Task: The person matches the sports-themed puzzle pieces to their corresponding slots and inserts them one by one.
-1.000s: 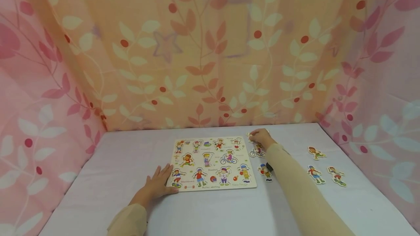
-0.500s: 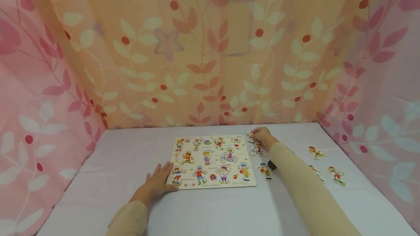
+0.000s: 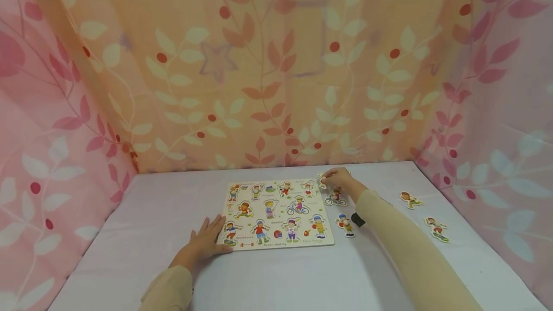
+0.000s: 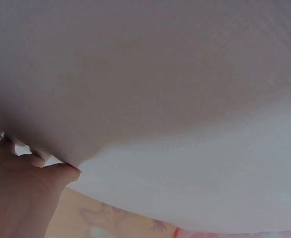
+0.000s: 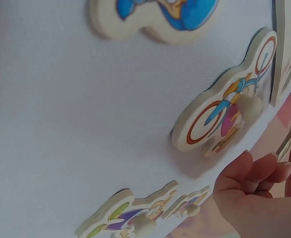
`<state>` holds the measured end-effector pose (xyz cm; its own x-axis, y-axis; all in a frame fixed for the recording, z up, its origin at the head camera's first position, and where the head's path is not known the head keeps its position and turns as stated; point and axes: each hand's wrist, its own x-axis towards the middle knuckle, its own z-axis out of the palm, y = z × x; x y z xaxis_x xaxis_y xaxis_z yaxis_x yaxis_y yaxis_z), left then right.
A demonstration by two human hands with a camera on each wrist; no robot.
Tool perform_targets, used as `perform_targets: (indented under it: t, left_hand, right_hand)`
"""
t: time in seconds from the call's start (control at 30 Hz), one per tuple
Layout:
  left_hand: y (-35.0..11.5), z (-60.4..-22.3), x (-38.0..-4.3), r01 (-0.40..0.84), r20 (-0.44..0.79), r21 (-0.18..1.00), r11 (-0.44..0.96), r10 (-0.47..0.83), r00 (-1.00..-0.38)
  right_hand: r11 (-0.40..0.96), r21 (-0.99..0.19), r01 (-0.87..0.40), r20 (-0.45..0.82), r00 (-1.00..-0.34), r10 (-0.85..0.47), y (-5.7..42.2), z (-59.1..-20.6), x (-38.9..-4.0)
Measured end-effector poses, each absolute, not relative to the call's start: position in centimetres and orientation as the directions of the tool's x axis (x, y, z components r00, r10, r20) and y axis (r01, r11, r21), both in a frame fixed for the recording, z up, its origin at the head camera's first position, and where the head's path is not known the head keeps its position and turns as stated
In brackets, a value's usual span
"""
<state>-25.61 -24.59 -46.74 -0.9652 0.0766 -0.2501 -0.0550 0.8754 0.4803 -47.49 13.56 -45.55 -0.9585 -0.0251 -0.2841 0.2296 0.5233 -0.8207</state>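
While left hand (image 3: 202, 244) lies open at board's (image 3: 258, 215) eight o'clock, right hand (image 3: 342, 180) pinches small piece (image 3: 321, 183) just off two o'clock corner — shifted slightly boardward, apparently picked up.

Both sleeves (image 3: 402, 239) are long and plain beige

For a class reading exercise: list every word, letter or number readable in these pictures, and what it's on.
"Skateboard": puzzle board, lower left.
"Roller-skating": same board, bottom edge.
"Baseball": same board, above-left of the printed batter.
"S": the batter's shirt.
"Table Tennis", probably: same board, lower right; blurred.
Remaining captions on the board: too small or blurred to read.
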Motion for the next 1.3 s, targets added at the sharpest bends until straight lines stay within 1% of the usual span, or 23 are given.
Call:
perform_targets:
  t: [0.17,0.4,0.73,0.9,1.0,1.1,1.3]
  left_hand:
    - [-24.5,-46.8,-25.5,-0.056,-0.251,0.485,0.873,0.078,-0.965]
    - [-24.6,-46.9,-25.5,-0.049,-0.243,0.477,0.877,0.078,-0.967]
    - [-24.9,-47.1,-25.6,-0.043,-0.237,0.478,0.878,0.082,-0.968]
    - [-25.0,-47.2,-25.7,-0.045,-0.239,0.479,0.877,0.08,-0.968]
    - [-25.0,-47.3,-25.7,-0.044,-0.238,0.476,0.878,0.081,-0.968]
    - [-25.0,-47.3,-25.8,-0.044,-0.24,0.476,0.878,0.082,-0.967]
    - [-24.9,-47.4,-25.7,-0.057,-0.25,0.481,0.875,0.074,-0.965]
  right_hand:
    - [0.519,-0.828,0.214,-0.276,-0.96,-0.044,13.0,-45.3,-46.6]
    - [0.446,-0.862,0.243,-0.306,-0.949,-0.074,12.1,-45.0,-45.7]
    - [0.496,-0.842,0.212,-0.287,-0.955,-0.079,11.1,-45.3,-45.6]
    - [0.482,-0.853,0.201,-0.283,-0.954,-0.104,10.6,-45.5,-45.7]
    - [0.451,-0.868,0.206,-0.285,-0.952,-0.115,10.2,-45.6,-45.6]
    - [0.433,-0.882,0.184,-0.265,-0.955,-0.134,10.0,-45.6,-45.5]
    - [0.46,-0.871,0.172,-0.253,-0.96,-0.119,9.6,-46.0,-45.4]
